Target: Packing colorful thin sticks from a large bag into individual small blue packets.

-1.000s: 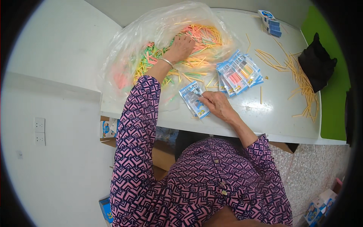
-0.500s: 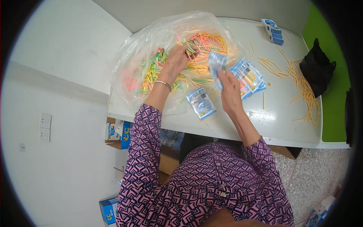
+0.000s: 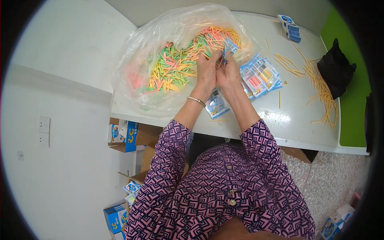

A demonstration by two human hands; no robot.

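Note:
My hands meet over the near right edge of a clear plastic bag (image 3: pixel 138 52) spread on the table, full of short pink, green and yellow sticks (image 3: pixel 176 70). In my right hand (image 3: pixel 229 74) is a blue-and-white packet (image 3: pixel 231 46), upright and partly covered by the fingers. The fingers of my left hand (image 3: pixel 206 71) are closed at the packet's side, with short coloured sticks at their tips; how many they hold is hidden. Below the hands lies a flat packet (image 3: pixel 218 106), partly covered by my wrists. To the right, several packets with coloured sticks inside (image 3: pixel 262 76) overlap.
Long yellow sticks (image 3: pixel 320 92) lie loosely at the table's right, against a black bag (image 3: pixel 336 68). A stack of blue-and-white packets (image 3: pixel 290 29) stands at the back right. Under the table's left side are open cardboard boxes (image 3: pixel 124 136). A green panel (image 3: pixel 352 116) borders the right.
My left hand has moved right from the stick pile to the packet. My right hand has shifted slightly left and up with the packet, so both hands are now together.

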